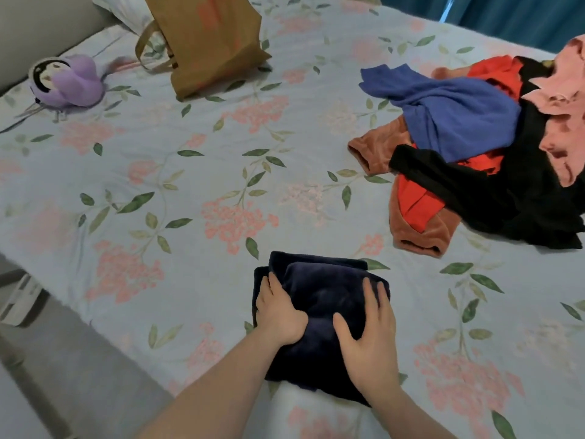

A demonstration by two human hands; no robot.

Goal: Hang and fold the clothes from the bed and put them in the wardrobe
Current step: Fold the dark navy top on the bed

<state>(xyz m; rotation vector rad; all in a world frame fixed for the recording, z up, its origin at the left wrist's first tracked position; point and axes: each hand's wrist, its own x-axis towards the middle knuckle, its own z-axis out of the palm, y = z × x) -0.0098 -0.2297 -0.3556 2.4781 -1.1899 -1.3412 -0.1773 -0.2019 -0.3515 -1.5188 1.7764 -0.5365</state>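
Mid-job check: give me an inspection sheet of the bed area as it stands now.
Surface: floral bedsheet, mostly flat.
Job's things: folded navy garment near the front edge; unfolded clothes pile at right.
Clutter: brown paper bag, purple plush toy, white pillow at the far side.
Hands: left hand and right hand press flat on the navy garment.
Cables: nothing seen.
Surroundings: teal curtain beyond the bed.

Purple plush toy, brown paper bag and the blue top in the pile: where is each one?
purple plush toy (68, 81), head view, on its purple body.
brown paper bag (205, 42), head view, on its flat side.
blue top (459, 118), head view, on the middle of its cloth.
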